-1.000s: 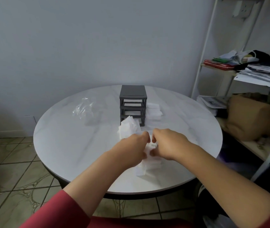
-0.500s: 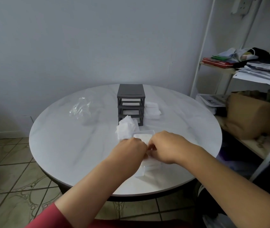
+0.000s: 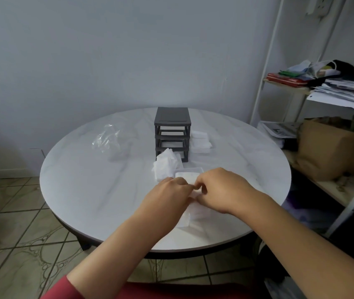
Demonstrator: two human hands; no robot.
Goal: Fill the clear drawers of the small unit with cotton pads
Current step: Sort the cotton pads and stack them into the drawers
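Note:
A dark grey drawer unit (image 3: 172, 120) stands at the back middle of the round white table (image 3: 89, 186), its three slots without drawers. A loose pile of white cotton pads (image 3: 165, 166) lies just in front of it. Nearer to me sits a clear drawer (image 3: 190, 172) with pads inside. My left hand (image 3: 167, 193) and my right hand (image 3: 221, 188) meet over its near end, fingers curled down onto the pads; the fingertips are hidden. More clear plastic (image 3: 184, 221) shows beneath my hands. White pads in clear drawers (image 3: 201, 141) sit right of the unit.
A crumpled clear plastic bag (image 3: 107, 137) lies left of the unit. At the right stands a white metal shelf (image 3: 323, 89) loaded with papers and cloth, with a brown paper bag (image 3: 331, 152) on its lower level. Tiled floor surrounds the table.
Both hands have dropped from a raised pinch down onto the near end of the clear drawer. The far end of the drawer with its pads has come into sight.

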